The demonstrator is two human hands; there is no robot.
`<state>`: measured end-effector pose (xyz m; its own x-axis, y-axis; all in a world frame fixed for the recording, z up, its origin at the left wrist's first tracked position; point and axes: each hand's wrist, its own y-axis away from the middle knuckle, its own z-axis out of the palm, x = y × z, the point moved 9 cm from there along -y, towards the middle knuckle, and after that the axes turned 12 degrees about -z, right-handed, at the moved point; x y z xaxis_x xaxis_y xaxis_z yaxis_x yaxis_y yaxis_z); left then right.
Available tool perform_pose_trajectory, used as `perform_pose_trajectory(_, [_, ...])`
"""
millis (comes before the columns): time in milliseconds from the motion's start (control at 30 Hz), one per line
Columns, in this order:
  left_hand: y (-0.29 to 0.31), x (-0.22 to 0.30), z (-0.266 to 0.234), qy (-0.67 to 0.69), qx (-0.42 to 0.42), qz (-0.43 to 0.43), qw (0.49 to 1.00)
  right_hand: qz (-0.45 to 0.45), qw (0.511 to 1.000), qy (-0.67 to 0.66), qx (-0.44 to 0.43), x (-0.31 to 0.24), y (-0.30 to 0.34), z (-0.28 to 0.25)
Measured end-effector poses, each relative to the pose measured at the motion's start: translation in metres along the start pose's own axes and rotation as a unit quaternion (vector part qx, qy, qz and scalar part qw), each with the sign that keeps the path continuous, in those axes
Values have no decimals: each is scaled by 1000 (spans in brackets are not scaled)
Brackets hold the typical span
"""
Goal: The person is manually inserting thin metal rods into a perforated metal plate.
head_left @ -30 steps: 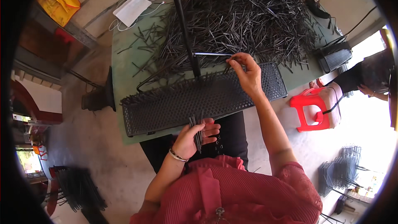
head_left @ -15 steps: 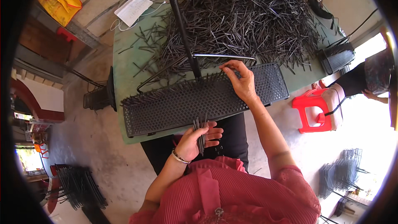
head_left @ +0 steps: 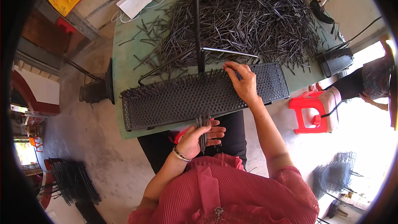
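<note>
A bundle of thin dark strips [head_left: 202, 135] is pinched under the thumb of my left hand [head_left: 191, 141], just off the near edge of a long black perforated panel [head_left: 174, 107]. The other fingers of that hand are spread behind the bundle. Along the panel's far edge, short strips stand up in rows of holes from the left end to about the middle. There my right hand [head_left: 243, 84] rests over the panel, thumb and fingertips drawn together at the end of these rows. Whatever those fingertips hold is too small to make out.
A large heap of loose dark strips [head_left: 244, 20] covers much of the green table [head_left: 124, 54]. A black pole [head_left: 196, 20] and a metal bar [head_left: 230, 51] rise behind the panel. At right are a red stool [head_left: 309, 112], a dark basket-like piece [head_left: 336, 61] and another person [head_left: 375, 74].
The black pole now leans less, its upper end having shifted right in the picture. My right hand's fingertips are slightly further right. My left hand still holds the strips in nearly the same place.
</note>
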<state>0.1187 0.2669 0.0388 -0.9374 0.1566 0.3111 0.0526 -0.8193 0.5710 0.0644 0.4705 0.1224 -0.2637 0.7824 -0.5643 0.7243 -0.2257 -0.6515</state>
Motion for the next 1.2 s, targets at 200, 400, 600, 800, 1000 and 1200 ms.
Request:
perform_pose_trajectory(200, [0, 0, 1, -2, -7, 0, 1000, -73, 996, 58, -3, -11, -1, 1])
perform_pose_trajectory(400, [1, -2, -2, 6, 3, -1, 1000, -104, 991, 87, 11, -19, 1, 2])
perform_pose_trajectory(600, [3, 4, -2, 33, -3, 15, 999, -61, 992, 98, 40, -7, 7, -1])
perform_pose_trajectory(800, [4, -3, -14, 11, 7, 20, 1000, -79, 987, 136, 20, -18, 6, 1])
perform_pose_trajectory(1000, [12, 13, 0, -1, -18, 63, 998, 89, 991, -89, -47, -46, 14, 6])
perform_pose_trajectory(1200, [12, 18, 13, -60, -33, 84, 994, 232, 894, -298, -243, -77, 52, 55])
